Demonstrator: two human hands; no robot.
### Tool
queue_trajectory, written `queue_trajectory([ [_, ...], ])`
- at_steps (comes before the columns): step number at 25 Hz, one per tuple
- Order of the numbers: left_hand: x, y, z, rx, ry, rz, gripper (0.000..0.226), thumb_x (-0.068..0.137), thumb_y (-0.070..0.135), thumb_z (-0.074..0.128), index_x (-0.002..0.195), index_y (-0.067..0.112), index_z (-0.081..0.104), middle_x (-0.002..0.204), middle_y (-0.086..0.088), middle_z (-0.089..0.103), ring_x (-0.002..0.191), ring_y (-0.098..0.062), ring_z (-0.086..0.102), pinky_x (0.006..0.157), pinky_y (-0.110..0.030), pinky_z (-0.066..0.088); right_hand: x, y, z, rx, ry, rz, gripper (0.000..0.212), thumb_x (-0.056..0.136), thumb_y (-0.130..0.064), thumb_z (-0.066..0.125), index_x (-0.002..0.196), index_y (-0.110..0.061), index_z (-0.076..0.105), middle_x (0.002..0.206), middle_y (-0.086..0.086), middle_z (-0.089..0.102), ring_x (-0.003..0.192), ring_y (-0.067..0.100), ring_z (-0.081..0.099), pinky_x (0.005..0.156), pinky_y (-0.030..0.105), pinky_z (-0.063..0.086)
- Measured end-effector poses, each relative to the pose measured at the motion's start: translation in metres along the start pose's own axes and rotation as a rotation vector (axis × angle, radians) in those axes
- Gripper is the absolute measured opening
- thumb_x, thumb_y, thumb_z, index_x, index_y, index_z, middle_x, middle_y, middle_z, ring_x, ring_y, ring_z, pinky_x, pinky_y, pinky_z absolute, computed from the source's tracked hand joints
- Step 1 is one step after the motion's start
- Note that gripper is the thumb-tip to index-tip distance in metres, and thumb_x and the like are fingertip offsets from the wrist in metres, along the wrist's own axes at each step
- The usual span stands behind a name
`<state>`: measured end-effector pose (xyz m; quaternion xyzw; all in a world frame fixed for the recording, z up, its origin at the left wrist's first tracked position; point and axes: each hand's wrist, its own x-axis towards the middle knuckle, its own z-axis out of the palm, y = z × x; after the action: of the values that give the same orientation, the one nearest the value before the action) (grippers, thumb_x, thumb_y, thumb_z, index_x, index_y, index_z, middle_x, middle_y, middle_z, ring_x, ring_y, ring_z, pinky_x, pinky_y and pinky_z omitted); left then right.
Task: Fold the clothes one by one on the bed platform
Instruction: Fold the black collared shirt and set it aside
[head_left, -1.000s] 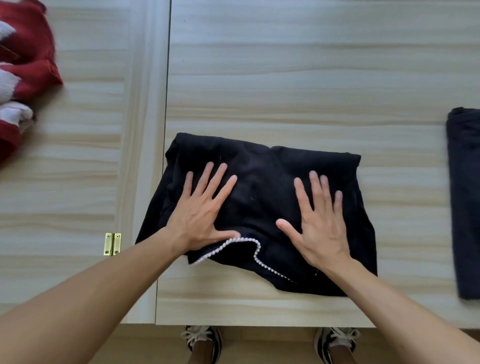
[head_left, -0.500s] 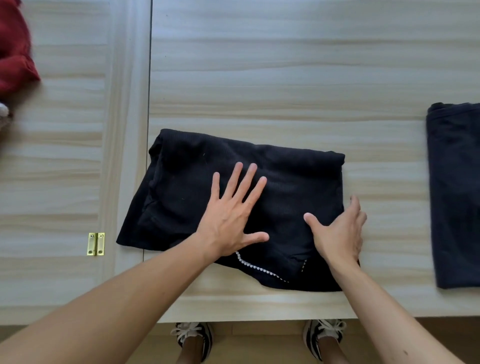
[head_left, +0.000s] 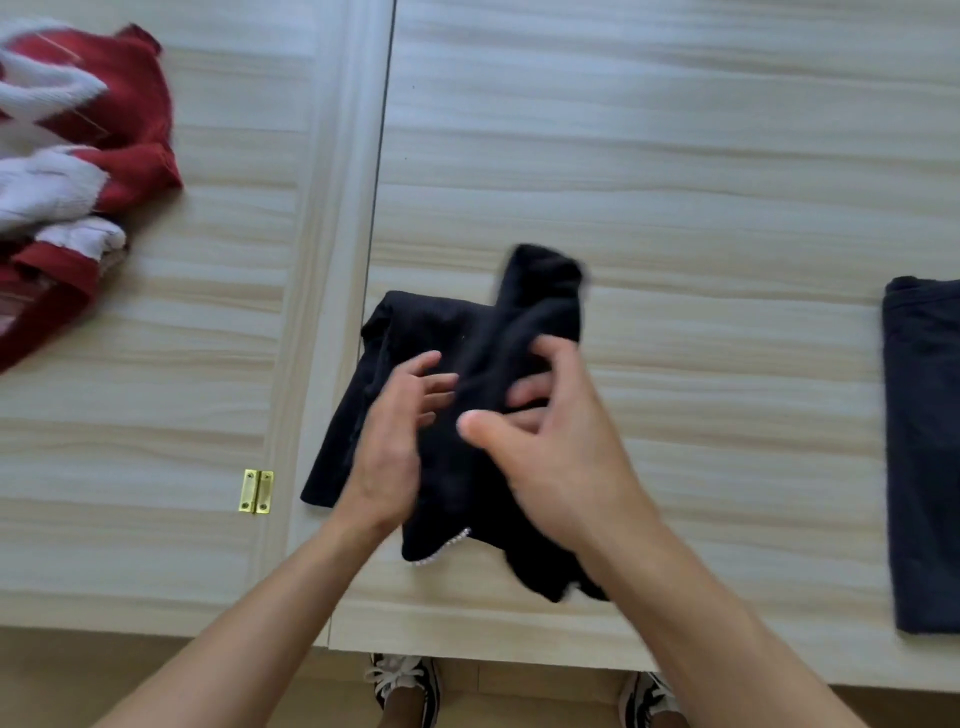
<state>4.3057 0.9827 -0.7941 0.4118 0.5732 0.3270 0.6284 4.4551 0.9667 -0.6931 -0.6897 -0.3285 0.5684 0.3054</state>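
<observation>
A black garment (head_left: 415, 332) with a white beaded trim lies near the front edge of the light wooden bed platform (head_left: 675, 182). Its right side is lifted and turned over toward the left, and one end sticks up at the back. My right hand (head_left: 550, 457) grips that lifted side, thumb in front and fingers behind the cloth. My left hand (head_left: 395, 441) rests on the garment's middle with fingers spread, holding it down. Motion blurs both hands.
A red and white garment (head_left: 78, 171) lies crumpled at the far left. A folded dark garment (head_left: 924, 457) sits at the right edge. A brass hinge (head_left: 256, 491) marks the seam between platform panels. My shoes (head_left: 405, 686) show below the front edge.
My right hand took hold of the garment's right side and swung it up and over to the left. My left hand stayed pressed on the middle. The view shifted to the left.
</observation>
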Motion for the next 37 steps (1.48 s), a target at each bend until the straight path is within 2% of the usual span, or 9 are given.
queue_trajectory([
  [2, 0.012, 0.013, -0.031, -0.198, 0.043, -0.182, 0.059, 0.094, 0.071, 0.039, 0.124, 0.027, 0.065, 0.117, -0.007, 0.075, 0.109, -0.023, 0.072, 0.093, -0.04, 0.057, -0.001, -0.008, 0.036, -0.064, -0.192, 0.007, 0.076, 0.088, -0.025, 0.069, 0.151, -0.041, 0.028, 0.127, -0.022, 0.053, 0.113, -0.002, 0.059, 0.093, 0.028, 0.054],
  [7, 0.041, -0.011, -0.057, 0.499, 0.136, -0.319, 0.065, 0.071, 0.066, 0.076, 0.117, 0.026, 0.055, 0.112, 0.007, 0.069, 0.102, -0.013, 0.068, 0.088, -0.034, 0.055, 0.023, 0.056, 0.055, -0.387, 0.02, -0.072, 0.04, 0.094, -0.018, 0.056, 0.133, -0.027, 0.055, 0.126, -0.007, 0.051, 0.116, 0.008, 0.054, 0.102, 0.036, 0.047],
  [12, 0.069, 0.004, -0.029, 1.088, 0.338, 0.306, 0.08, 0.075, 0.061, 0.074, 0.139, 0.023, 0.044, 0.132, -0.002, 0.052, 0.122, -0.025, 0.048, 0.097, -0.04, 0.041, 0.03, 0.121, 0.048, -0.674, 0.183, -0.12, 0.056, 0.095, -0.022, 0.058, 0.149, -0.024, 0.043, 0.157, 0.007, 0.029, 0.146, 0.026, 0.03, 0.119, 0.042, 0.032],
  [16, 0.119, 0.006, -0.017, 1.285, -0.014, 0.454, 0.032, 0.096, 0.034, 0.061, 0.123, 0.016, 0.061, 0.121, -0.007, 0.055, 0.118, -0.029, 0.048, 0.095, -0.044, 0.046, 0.034, 0.131, 0.063, -0.739, 0.167, -0.234, 0.063, 0.1, -0.032, 0.05, 0.158, -0.023, 0.029, 0.168, 0.006, 0.012, 0.157, 0.025, 0.008, 0.126, 0.049, 0.016],
  [20, 0.152, 0.013, -0.042, 1.093, -0.197, 0.501, 0.019, 0.096, 0.01, 0.058, 0.114, 0.012, 0.065, 0.109, -0.008, 0.063, 0.107, -0.025, 0.059, 0.097, -0.038, 0.048, 0.109, 0.097, 0.041, -0.664, 0.383, -0.405, 0.053, 0.096, -0.029, 0.049, 0.147, -0.014, 0.046, 0.15, 0.011, 0.046, 0.14, 0.031, 0.04, 0.117, 0.049, 0.03],
  [27, 0.165, 0.02, -0.066, 1.006, -0.087, 0.481, 0.014, 0.095, 0.024, 0.067, 0.097, 0.011, 0.068, 0.092, 0.0, 0.065, 0.088, -0.017, 0.06, 0.08, -0.026, 0.043, 0.21, 0.058, -0.015, -0.97, 0.145, -0.351, 0.032, 0.101, -0.04, 0.049, 0.098, -0.02, 0.074, 0.087, 0.001, 0.07, 0.092, 0.029, 0.064, 0.09, 0.041, 0.041],
  [31, 0.18, 0.017, -0.051, 1.264, 0.122, 0.342, 0.024, 0.101, 0.03, 0.053, 0.111, 0.014, 0.068, 0.115, -0.008, 0.065, 0.108, -0.031, 0.059, 0.091, -0.042, 0.045, 0.199, 0.072, 0.002, -0.947, 0.434, -0.311, 0.028, 0.099, -0.036, 0.051, 0.118, -0.021, 0.065, 0.121, 0.006, 0.064, 0.116, 0.031, 0.055, 0.096, 0.043, 0.037],
  [33, 0.179, 0.017, -0.035, 1.376, 0.158, 0.411, 0.045, 0.102, 0.044, 0.041, 0.132, 0.016, 0.06, 0.135, -0.009, 0.054, 0.126, -0.031, 0.048, 0.102, -0.045, 0.037, 0.159, 0.094, 0.028, -0.778, 0.525, -0.325, 0.052, 0.097, -0.04, 0.05, 0.143, -0.016, 0.05, 0.145, 0.01, 0.049, 0.135, 0.032, 0.044, 0.11, 0.046, 0.034],
  [37, 0.179, 0.005, -0.047, 1.604, -0.385, 0.495, 0.085, 0.093, 0.073, 0.025, 0.158, 0.018, 0.025, 0.163, -0.008, 0.029, 0.152, -0.032, 0.022, 0.118, -0.049, 0.026, 0.09, 0.166, 0.068, -0.957, 0.279, -0.381, 0.081, 0.097, -0.059, 0.041, 0.162, -0.017, 0.017, 0.171, 0.008, 0.005, 0.158, 0.027, 0.001, 0.124, 0.059, 0.012],
])
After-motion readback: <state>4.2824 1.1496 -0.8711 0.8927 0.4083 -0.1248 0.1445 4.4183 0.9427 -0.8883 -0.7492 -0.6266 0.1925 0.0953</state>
